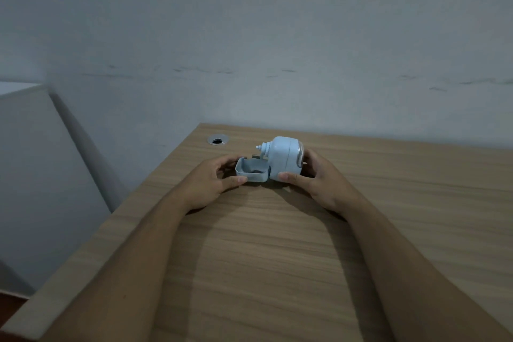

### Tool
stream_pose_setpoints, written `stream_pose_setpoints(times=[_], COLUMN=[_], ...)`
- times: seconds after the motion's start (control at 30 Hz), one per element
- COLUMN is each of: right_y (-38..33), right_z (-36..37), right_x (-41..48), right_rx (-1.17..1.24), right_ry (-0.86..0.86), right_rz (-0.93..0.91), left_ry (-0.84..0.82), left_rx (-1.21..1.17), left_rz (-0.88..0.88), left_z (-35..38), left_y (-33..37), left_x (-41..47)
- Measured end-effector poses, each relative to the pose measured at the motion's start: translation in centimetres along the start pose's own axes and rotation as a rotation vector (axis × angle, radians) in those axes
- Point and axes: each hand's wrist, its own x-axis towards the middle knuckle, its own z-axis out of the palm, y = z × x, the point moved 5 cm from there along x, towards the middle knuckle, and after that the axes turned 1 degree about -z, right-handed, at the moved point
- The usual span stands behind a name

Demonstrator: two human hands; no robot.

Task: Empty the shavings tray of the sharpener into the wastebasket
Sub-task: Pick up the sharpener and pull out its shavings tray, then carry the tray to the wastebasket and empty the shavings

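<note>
1. Between the two hands, on the wooden desk [277, 244], sits a pale blue pencil sharpener [283, 159] with its tray [252, 172] pulled out to its left side.
2. The left hand [213, 182] grasps the tray: the thumb lies along the near wall and the fingers curl round the far end.
3. The tray is open at the top, and something dark lies on its floor; whether its inner end is clear of the sharpener I cannot tell.
4. The right hand [313, 178] grips the sharpener body, thumb pressed on the near lower edge, fingers wrapped behind the right end where a clear part shows.
5. A small white knob sticks out of the sharpener on the side towards the left hand, above the tray.
6. Beyond the left hand, near the far desk edge, is a round metal-rimmed cable hole [218, 140].
7. Behind both hands rises a pale wall [249, 36] with faint scuff marks.
8. Both forearms stretch across the desk.
</note>
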Motion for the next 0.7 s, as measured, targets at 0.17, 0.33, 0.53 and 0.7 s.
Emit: stream_pose_setpoints(times=[0.17,0.33,0.53,0.7], right_y=[-0.8,-2.3,-4.1,-5.4], right_z=[0.1,0.8,1.9,2.6], right_x=[-3.3,-7.1,-11.5,-13.6], right_rx=[0.054,0.022,0.029,-0.020], right_ry=[0.007,-0.006,0.003,-0.003], right_rz=[0.028,0.037,0.055,0.044], left_ry=[0.011,0.056,0.075,0.078], left_rx=[-0.043,-0.084,-0.097,-0.059], left_rz=[0.015,0.019,0.003,-0.002], left_z=[0.4,1.0,1.2,1.2], left_y=[1.0,1.9,3.3,3.9], left_x=[-4.0,-8.6,-13.2,-15.0])
